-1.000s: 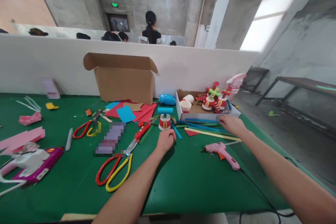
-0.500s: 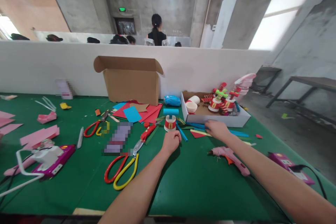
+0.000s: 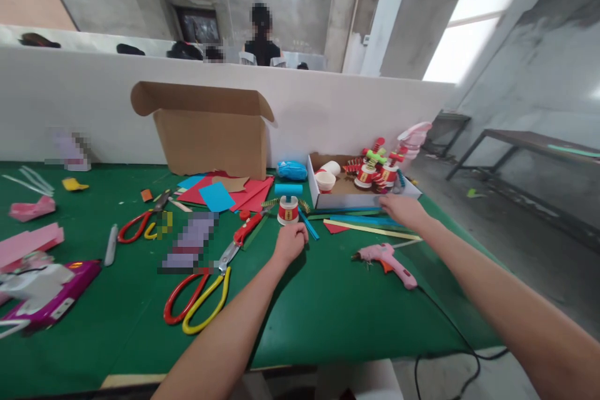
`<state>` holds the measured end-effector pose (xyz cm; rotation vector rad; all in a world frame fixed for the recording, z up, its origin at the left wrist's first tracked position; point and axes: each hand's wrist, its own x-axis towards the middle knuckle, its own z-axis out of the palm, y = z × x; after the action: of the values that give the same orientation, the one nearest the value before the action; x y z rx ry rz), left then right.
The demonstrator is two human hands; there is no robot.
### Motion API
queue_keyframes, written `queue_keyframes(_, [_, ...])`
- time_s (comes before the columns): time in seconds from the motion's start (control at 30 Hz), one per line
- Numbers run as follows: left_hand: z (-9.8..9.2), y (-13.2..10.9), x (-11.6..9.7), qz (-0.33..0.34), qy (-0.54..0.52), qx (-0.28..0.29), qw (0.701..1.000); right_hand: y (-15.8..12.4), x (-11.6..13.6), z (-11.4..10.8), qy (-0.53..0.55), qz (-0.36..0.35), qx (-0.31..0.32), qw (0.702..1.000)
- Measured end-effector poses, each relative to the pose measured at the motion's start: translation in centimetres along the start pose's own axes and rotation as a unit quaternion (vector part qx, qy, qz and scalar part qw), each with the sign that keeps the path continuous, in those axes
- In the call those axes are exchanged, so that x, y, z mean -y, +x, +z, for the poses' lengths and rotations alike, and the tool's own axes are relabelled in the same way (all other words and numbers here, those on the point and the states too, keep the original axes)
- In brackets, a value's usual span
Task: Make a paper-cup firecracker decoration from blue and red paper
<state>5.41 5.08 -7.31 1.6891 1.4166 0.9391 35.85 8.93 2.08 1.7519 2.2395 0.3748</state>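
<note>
My left hand (image 3: 290, 242) rests curled in a loose fist on the green table (image 3: 328, 312), just in front of a small red and white paper-cup figure (image 3: 287, 209) with a blue roll on top. I cannot see anything in its fingers. My right hand (image 3: 402, 210) lies palm down on several long blue and yellow paper strips (image 3: 370, 225), right before the white box (image 3: 356, 200); its fingers press on the strips. A pink glue gun (image 3: 385, 259) lies between my arms.
The white box holds paper cups and finished red figures (image 3: 375, 172). An open cardboard box (image 3: 210, 134) stands at the white partition. Red and blue paper sheets (image 3: 234, 194), two pairs of scissors (image 3: 201, 297), (image 3: 140, 225) and a magenta case (image 3: 51, 300) lie to the left. A person stands beyond the partition.
My right hand slid left along the strips half a second ago and is now back farther right near the white box. The left hand stays by the cup figure. The head camera shifted.
</note>
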Motion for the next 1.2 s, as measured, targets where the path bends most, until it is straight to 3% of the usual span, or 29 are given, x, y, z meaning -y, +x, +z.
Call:
queue_keyframes(0.2, [0.0,-0.3,0.1,0.001,0.006,0.002,1.000,-0.8,-3.5,2.0,0.065,0.068,0.023,0.995])
queue_keyframes(0.37, [0.1,-0.3,0.2,0.001,0.010,0.001,1.000,-0.7,-4.5,2.7,0.125,-0.012,0.128,0.984])
queue_keyframes(0.53, [0.1,-0.2,0.4,-0.001,0.011,0.001,1.000,-1.1,-2.4,3.0,0.122,-0.065,0.153,0.978])
queue_keyframes(0.7, [0.1,-0.2,0.3,-0.004,0.015,0.002,1.000,-0.9,-0.2,2.5,0.063,-0.040,0.139,0.987])
queue_keyframes(0.87, [0.0,-0.2,0.2,-0.003,0.019,0.002,1.000,-0.2,0.4,1.8,0.053,0.011,0.101,0.993])
queue_keyframes(1.0, [-0.1,-0.2,0.2,-0.001,0.018,-0.004,1.000,0.1,1.3,0.4,0.055,0.011,0.065,0.996])
queue_keyframes(1.1, [-0.3,-0.1,0.1,0.000,0.015,-0.012,1.000,0.2,3.7,-1.4,0.083,-0.030,0.045,0.995])
queue_keyframes(1.2, [-0.4,-0.1,-0.1,-0.001,0.013,-0.019,1.000,0.4,7.4,-3.3,0.139,-0.123,0.043,0.982])
